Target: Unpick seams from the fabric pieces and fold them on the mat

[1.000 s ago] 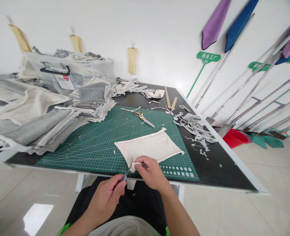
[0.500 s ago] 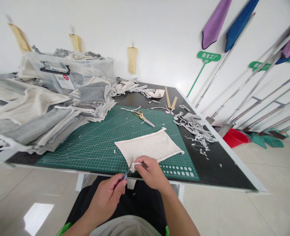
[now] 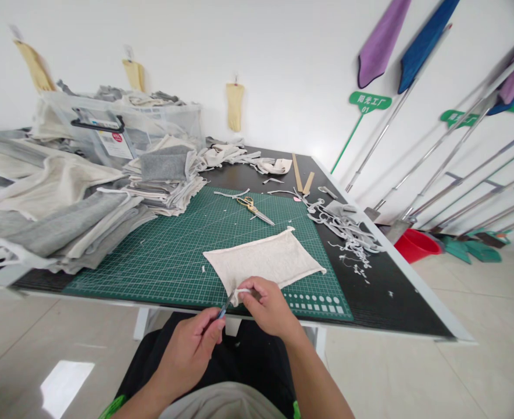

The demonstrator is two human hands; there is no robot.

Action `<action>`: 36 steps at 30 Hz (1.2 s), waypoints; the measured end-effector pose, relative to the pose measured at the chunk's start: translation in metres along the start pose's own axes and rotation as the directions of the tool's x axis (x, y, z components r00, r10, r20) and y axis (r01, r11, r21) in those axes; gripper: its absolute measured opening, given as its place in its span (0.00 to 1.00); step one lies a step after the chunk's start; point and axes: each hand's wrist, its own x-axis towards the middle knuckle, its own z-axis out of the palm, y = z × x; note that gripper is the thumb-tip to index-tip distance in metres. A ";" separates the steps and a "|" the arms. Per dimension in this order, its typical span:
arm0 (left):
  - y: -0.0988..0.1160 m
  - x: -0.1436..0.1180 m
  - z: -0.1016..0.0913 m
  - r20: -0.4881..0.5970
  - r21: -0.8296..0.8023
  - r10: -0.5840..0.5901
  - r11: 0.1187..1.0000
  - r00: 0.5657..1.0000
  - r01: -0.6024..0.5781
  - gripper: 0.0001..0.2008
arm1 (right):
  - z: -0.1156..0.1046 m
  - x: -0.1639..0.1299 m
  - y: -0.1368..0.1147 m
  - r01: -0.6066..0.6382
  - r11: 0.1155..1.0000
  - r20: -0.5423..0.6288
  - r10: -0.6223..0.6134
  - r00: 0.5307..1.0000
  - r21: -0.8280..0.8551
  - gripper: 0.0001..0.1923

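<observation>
So going left to right: there's a big heap of grey and cream fabric pieces point(image 3: 60, 215) piled on the left end of the table, well clear of the action. Down at the near edge, the left hand point(image 3: 191, 352) is curled shut around a small blue-handled cutting tool point(image 3: 222, 308), tip poking up at the near corner of the cream cloth piece point(image 3: 263, 260). Can't tell if it's a seam ripper or little snips, too small. That cloth lies flat on the green cutting mat point(image 3: 170, 250), near corner hanging right at the table's front edge. The right hand point(image 3: 268, 308) is pinching that corner, fingers closed down on a folded bit of the hem. Looks to me like the trimming or unpicking step at that corner, and it needs a steady tip and the cloth held taut. Further back sit gold-handled scissors point(image 3: 252, 209), untouched, and off to the right a tangle of trimmed strips point(image 3: 348, 230).
</observation>
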 end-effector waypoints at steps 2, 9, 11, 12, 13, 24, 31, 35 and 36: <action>-0.001 0.000 0.000 -0.004 0.002 0.001 1.000 1.000 -0.001 0.12 | 0.000 0.000 0.000 -0.001 1.000 0.000 0.001 1.000 -0.003 0.05; -0.001 0.001 0.000 -0.022 0.018 0.025 1.000 0.999 -0.025 0.11 | -0.001 0.000 -0.001 -0.003 1.000 0.011 0.003 1.000 -0.010 0.06; 0.000 0.001 0.000 -0.022 0.027 0.031 0.999 0.999 -0.030 0.11 | -0.001 0.000 -0.001 -0.003 1.000 0.010 0.003 1.000 -0.010 0.06; 0.000 0.001 0.000 -0.025 0.029 0.032 0.999 0.999 -0.031 0.11 | -0.001 0.000 -0.001 -0.002 1.000 0.008 0.002 1.000 -0.010 0.06; 0.000 0.001 0.000 -0.027 0.028 0.031 0.999 0.999 -0.031 0.11 | -0.001 0.000 -0.001 -0.002 1.000 0.008 0.002 1.000 -0.010 0.06; -0.008 0.000 0.004 -0.118 -0.062 -0.022 0.998 0.993 0.014 0.11 | -0.001 0.000 0.000 0.014 1.000 0.010 -0.014 1.000 -0.023 0.06; -0.006 -0.003 0.005 -0.092 -0.147 -0.032 0.989 0.995 0.018 0.10 | 0.000 0.000 0.000 0.013 1.000 0.006 -0.013 1.000 -0.026 0.05; -0.004 -0.004 0.007 -0.075 -0.174 -0.046 0.984 0.996 0.032 0.12 | 0.000 0.000 0.000 0.010 1.000 0.009 -0.010 1.000 -0.021 0.05; -0.003 -0.004 0.008 -0.068 -0.182 -0.050 0.983 0.996 0.037 0.12 | 0.000 0.000 0.000 0.009 1.000 0.010 -0.009 1.000 -0.020 0.05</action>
